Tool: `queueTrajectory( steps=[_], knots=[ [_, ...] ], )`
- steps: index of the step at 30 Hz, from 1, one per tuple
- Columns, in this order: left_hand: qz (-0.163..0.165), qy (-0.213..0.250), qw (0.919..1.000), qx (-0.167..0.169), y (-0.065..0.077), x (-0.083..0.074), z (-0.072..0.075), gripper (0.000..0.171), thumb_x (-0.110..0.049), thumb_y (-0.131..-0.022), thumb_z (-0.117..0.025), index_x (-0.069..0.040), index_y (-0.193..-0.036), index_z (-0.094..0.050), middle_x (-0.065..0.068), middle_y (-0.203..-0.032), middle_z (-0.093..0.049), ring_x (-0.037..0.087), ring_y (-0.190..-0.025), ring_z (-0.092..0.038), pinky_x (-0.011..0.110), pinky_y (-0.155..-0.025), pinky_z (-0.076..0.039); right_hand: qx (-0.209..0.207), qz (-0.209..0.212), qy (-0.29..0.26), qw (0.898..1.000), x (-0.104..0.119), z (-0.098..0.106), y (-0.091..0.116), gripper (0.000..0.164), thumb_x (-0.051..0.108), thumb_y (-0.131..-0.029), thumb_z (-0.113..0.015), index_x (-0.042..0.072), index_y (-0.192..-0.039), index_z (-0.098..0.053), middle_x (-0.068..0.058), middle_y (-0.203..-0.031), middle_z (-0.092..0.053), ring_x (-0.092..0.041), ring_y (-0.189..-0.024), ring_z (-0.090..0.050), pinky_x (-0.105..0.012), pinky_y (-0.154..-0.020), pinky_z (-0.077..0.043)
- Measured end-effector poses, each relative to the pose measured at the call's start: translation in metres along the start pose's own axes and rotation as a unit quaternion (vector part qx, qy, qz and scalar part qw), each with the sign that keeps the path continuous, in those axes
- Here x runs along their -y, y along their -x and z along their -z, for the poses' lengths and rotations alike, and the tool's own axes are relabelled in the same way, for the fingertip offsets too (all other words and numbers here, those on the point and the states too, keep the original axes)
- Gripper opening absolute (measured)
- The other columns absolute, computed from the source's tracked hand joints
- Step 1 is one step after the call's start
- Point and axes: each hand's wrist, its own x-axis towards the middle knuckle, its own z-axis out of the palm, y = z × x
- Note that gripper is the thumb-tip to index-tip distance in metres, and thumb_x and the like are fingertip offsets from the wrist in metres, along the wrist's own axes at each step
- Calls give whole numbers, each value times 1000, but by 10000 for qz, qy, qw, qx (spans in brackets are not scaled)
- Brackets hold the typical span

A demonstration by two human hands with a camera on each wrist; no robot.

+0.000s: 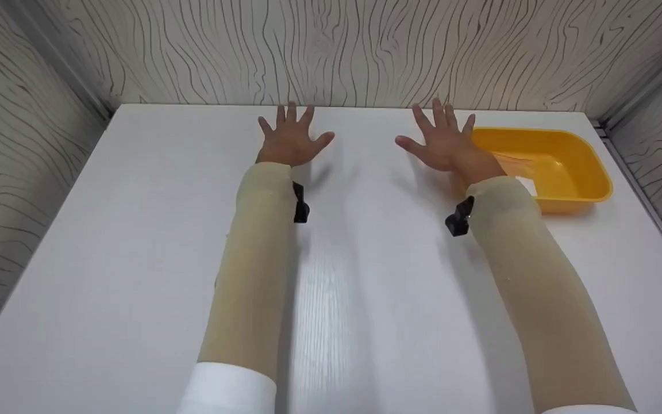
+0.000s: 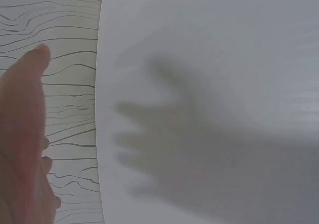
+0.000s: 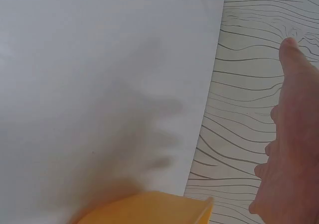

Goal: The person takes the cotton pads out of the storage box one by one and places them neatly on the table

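Note:
Fingers spread and nothing held, my left hand (image 1: 291,141) is stretched out over the far part of the white table (image 1: 153,247). Its shadow falls on the tabletop in the left wrist view, apart from the hand (image 2: 22,139). My right hand (image 1: 446,141) is spread the same way, palm down, and holds nothing. It is nearest to a yellow tray (image 1: 575,201), whose left end it overlaps in the head view. Inside the tray lie a white piece (image 1: 527,185) and something thin and reddish (image 1: 512,158), partly hidden by the right wrist.
A wood-grain patterned wall (image 1: 331,52) rises behind the table's far edge, with similar panels at left and right. Small black clips (image 1: 301,204) sit at the cuffs of the beige sleeves (image 1: 250,276). In the right wrist view, the tray's corner (image 3: 149,209) shows at the bottom.

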Motion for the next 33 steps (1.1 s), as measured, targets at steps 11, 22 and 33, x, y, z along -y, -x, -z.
queueTrajectory(
  steps=[11,22,33],
  knots=[
    [-495,74,9987,-21,-4,-7,0,80,-66,-103,-31,-20,-165,-12,15,-170,-6,33,-156,0,64,-121,1,-323,255,-216,9989,-24,10,21,96,78,-96,-27,21,-163,11,-17,-165,24,-43,-151,20,-67,-108,26],
    [-734,-136,9972,-36,2,-16,2,80,-67,-102,-34,-21,-165,-14,11,-170,-8,29,-157,-1,60,-123,-1,-625,354,-348,9968,-57,12,44,93,72,-99,-31,18,-164,7,-19,-166,20,-45,-151,17,-67,-110,24],
    [-1075,-415,9933,-103,10,-28,0,80,-67,-102,-37,-25,-165,-11,8,-171,-8,26,-157,-2,58,-124,-1,-853,332,-514,9945,-94,14,69,88,67,-102,-31,16,-164,6,-21,-167,18,-47,-151,14,-65,-110,24]
  ],
)
